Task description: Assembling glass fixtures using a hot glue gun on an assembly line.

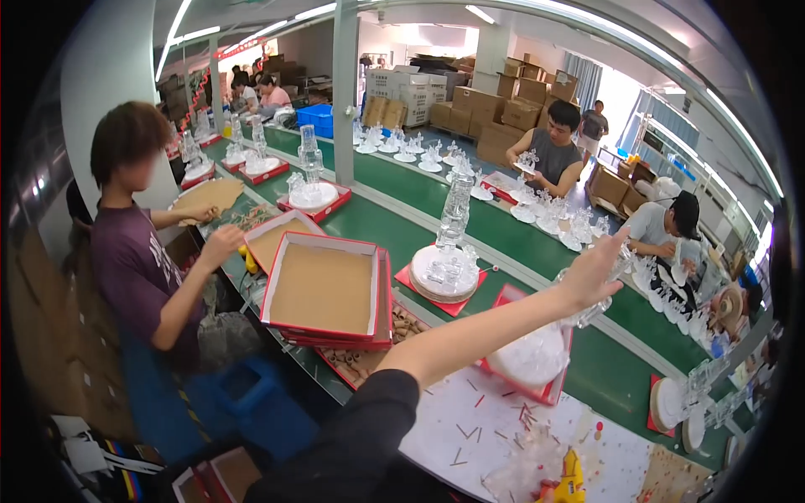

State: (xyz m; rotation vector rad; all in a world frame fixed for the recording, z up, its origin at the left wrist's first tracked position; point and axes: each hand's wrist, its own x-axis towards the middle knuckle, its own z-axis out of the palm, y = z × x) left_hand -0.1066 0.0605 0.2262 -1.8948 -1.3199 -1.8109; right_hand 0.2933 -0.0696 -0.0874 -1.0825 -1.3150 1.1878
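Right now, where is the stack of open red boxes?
In the head view, left of centre: the stack of red boxes sits at the green belt's near edge, left of the person's outstretched hand.

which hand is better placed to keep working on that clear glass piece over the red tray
Left, as far as I can tell. The only hand in view, likely the left, already grips the clear glass piece above the red tray. The other hand is out of view.

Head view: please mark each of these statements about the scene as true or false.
1. One hand reaches over the green belt and touches a clear glass piece. True.
2. The open red box beside the belt holds glassware. False: it shows only a brown cardboard bottom.
3. The tall clear tower stands upright on a round base. True.
4. The belt is blue. False: it is green.
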